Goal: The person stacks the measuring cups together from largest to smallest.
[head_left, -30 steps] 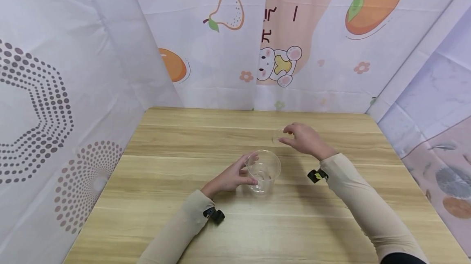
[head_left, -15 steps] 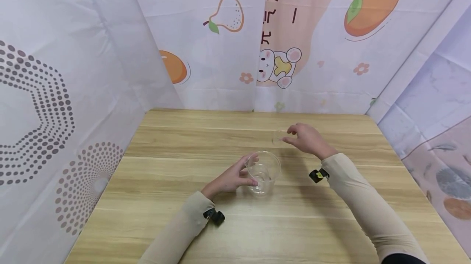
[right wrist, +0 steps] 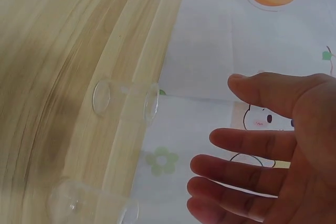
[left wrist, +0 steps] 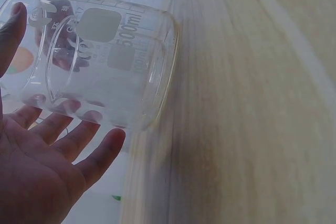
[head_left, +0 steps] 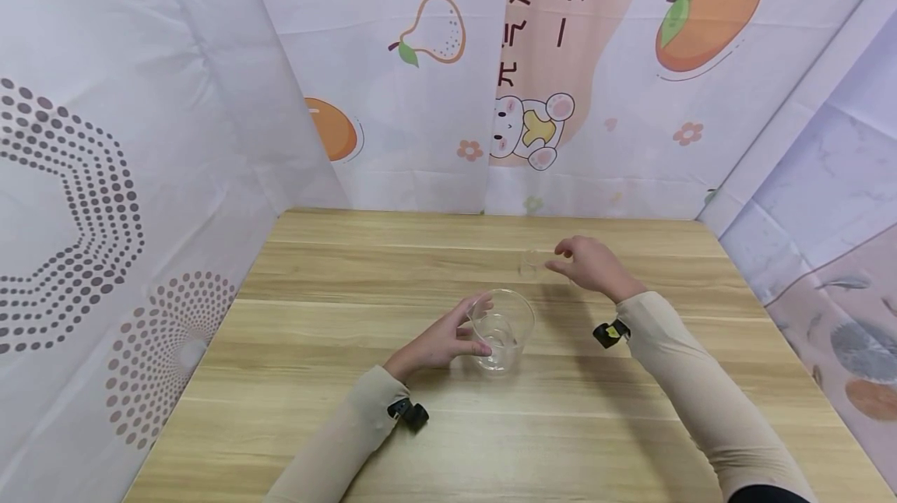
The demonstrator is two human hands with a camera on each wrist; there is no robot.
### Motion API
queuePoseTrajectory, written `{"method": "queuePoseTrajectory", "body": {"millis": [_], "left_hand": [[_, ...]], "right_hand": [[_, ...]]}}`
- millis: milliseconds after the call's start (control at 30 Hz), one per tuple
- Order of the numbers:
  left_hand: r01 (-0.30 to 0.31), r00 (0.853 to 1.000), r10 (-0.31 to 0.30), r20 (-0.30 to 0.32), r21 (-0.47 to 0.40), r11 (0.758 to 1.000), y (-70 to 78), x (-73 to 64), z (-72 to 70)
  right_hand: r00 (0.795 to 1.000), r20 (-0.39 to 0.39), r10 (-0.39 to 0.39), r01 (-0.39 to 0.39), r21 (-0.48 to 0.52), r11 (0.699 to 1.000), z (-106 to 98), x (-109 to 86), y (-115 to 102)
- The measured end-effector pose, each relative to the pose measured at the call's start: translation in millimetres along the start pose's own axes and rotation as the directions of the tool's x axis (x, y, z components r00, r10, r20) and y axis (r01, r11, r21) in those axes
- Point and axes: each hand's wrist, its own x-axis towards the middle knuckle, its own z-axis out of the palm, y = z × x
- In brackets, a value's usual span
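My left hand [head_left: 441, 335] grips a large clear beaker [head_left: 517, 320] from its left side, thumb in front and fingers behind. The beaker stands upright on the table; a 500ml mark shows in the left wrist view. A smaller clear beaker [left wrist: 118, 59] sits inside it. My right hand [head_left: 591, 263] hovers further back on the right, fingers spread apart and holding nothing. Just left of its fingertips a small clear beaker [head_left: 529, 263] stands on the table. Beside that one, a second small clear vessel [right wrist: 86, 203] appears faintly in the right wrist view.
The wooden table [head_left: 350, 409] reaches back to a printed curtain [head_left: 413, 137] along its far edge. Another curtain [head_left: 175, 215] hangs at the left, and more cloth [head_left: 827, 254] at the right. Transparent glass shows only as thin outlines against the wood.
My right hand has drawn a little to the right, widening its gap from the small beaker. The left hand and the large beaker have stayed in place.
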Motion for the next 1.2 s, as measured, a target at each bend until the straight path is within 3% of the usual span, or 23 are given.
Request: {"method": "queuePoseTrajectory", "body": {"millis": [667, 1200], "left_hand": [[0.001, 1.0, -0.001, 0.0, 0.014, 1.0, -0.5, -0.8, -0.8], [0.003, 1.0, -0.003, -0.002, 0.01, 1.0, -5.1, 1.1, -0.8]], "right_hand": [[0.998, 0.019, 0.065, -0.065, -0.004, 0.998, 2, 4.5, 29], [0.995, 0.019, 0.098, -0.098, -0.03, 0.995, 0, -2.9, 45]]}}
